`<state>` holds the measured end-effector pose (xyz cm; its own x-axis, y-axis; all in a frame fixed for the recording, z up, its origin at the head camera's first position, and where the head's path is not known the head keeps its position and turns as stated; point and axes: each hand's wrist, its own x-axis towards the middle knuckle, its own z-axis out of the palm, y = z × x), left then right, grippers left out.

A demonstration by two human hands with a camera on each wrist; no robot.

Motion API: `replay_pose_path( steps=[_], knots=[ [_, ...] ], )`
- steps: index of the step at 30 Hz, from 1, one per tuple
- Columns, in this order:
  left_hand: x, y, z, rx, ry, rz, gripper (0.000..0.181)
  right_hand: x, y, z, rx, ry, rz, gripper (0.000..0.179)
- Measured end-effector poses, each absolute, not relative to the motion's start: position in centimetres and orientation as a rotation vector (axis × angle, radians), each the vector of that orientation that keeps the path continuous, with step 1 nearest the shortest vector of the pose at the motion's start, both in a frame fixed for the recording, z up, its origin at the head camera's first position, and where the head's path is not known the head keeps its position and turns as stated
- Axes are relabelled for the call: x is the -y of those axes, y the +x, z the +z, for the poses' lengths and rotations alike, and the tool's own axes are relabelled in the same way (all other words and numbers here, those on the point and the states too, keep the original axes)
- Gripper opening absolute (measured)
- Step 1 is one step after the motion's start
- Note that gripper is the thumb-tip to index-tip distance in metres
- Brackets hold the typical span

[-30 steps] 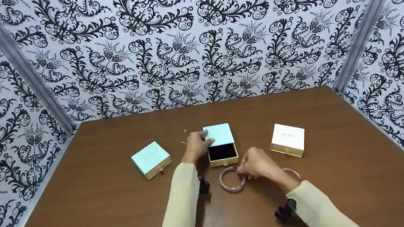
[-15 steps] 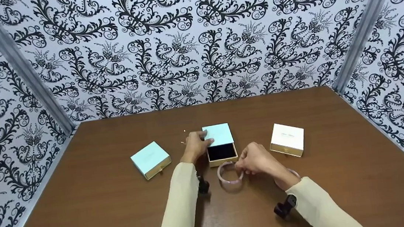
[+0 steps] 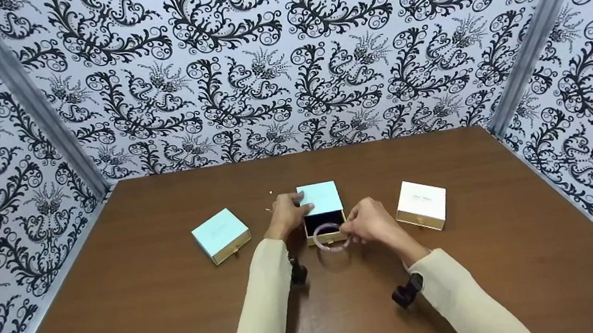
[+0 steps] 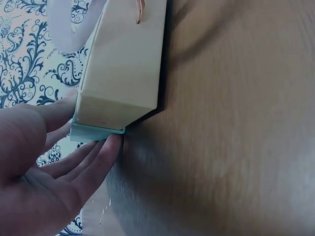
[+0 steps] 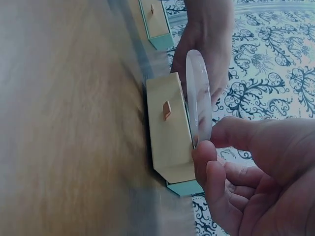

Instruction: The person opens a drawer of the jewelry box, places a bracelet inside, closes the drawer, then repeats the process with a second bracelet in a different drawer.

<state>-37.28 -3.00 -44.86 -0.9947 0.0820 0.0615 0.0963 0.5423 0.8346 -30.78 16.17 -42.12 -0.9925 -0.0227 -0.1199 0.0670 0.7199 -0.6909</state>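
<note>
A pale lilac bangle (image 3: 331,238) is pinched between the thumb and fingers of my right hand (image 3: 368,219). It hangs over the front of a mint-topped drawer box (image 3: 319,198), above its pulled-out gold drawer (image 5: 170,128) with a black lining. My left hand (image 3: 286,214) holds this box by its left side, thumb on the top. In the left wrist view, the left fingers (image 4: 101,160) lie along the side of the mint sleeve (image 4: 96,132). The right wrist view shows the bangle (image 5: 198,96) edge-on beside the drawer's front with its small tab (image 5: 167,110).
Another mint box (image 3: 221,234) sits shut at the left, and a white box (image 3: 422,203) at the right. Tiny light-coloured bits (image 3: 268,209) lie by the left hand. The brown table (image 3: 180,319) meets patterned walls (image 3: 243,68) at the back and sides.
My right hand has lifted the bangle off the table and carried it forward, over the front of the drawer. My left hand has stayed on the box.
</note>
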Motion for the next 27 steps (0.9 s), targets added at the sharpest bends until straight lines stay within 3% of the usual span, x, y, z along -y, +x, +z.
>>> replay_pose_path(
  steps=[27],
  knots=[
    [3.0, -37.5, -44.8, 2.775, -0.173, -1.392, 0.043, -14.4, -33.1, -41.9, -2.924, 0.189, -1.056, 0.02]
  ],
)
